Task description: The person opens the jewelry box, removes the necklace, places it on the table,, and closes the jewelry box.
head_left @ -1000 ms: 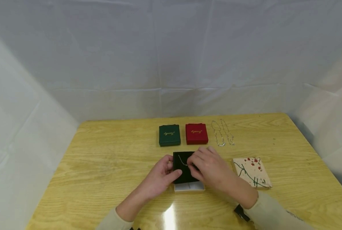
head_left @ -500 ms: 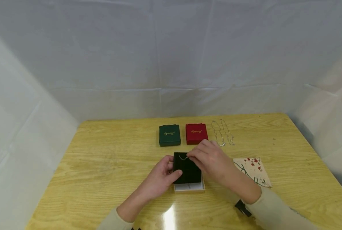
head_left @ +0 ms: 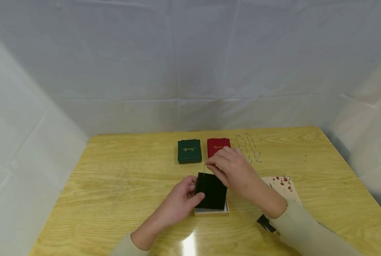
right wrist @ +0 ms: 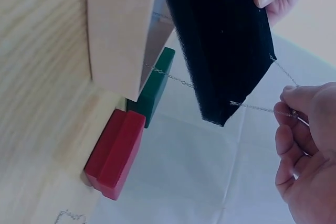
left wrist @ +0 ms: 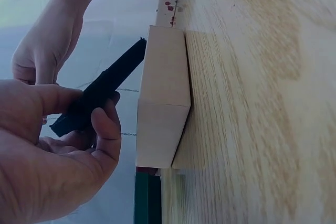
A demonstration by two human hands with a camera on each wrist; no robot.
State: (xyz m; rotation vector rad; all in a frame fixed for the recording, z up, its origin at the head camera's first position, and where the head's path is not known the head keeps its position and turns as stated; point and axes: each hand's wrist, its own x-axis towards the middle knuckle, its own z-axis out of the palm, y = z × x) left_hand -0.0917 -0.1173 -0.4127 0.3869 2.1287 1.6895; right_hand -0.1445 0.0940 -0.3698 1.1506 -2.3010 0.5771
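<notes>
My left hand (head_left: 179, 200) grips a black velvety jewelry-box pad (head_left: 213, 192) by its left edge, thumb on top and fingers beneath. The pad is tilted above an open pale box (left wrist: 164, 72). Beyond the pad's far edge, my right hand (head_left: 236, 172) pinches a thin silver necklace chain (right wrist: 257, 108) between thumb and fingers. In the right wrist view, two strands run taut from the pad's edge to those fingertips. Another length of chain (right wrist: 178, 81) hangs from the pad's underside towards the box. What the chain does inside the box is hidden.
Behind the pad stand a green jewelry box (head_left: 189, 151) and a red one (head_left: 214, 145), partly covered by my right hand. Two silver necklaces (head_left: 253, 147) lie right of them. A flower-patterned lid (head_left: 284, 186) lies under my right forearm, partly hidden.
My right hand has moved away from me, drawing the chain from across the pad's face to beyond its far edge. The pad has turned slightly and shifted a little towards me.
</notes>
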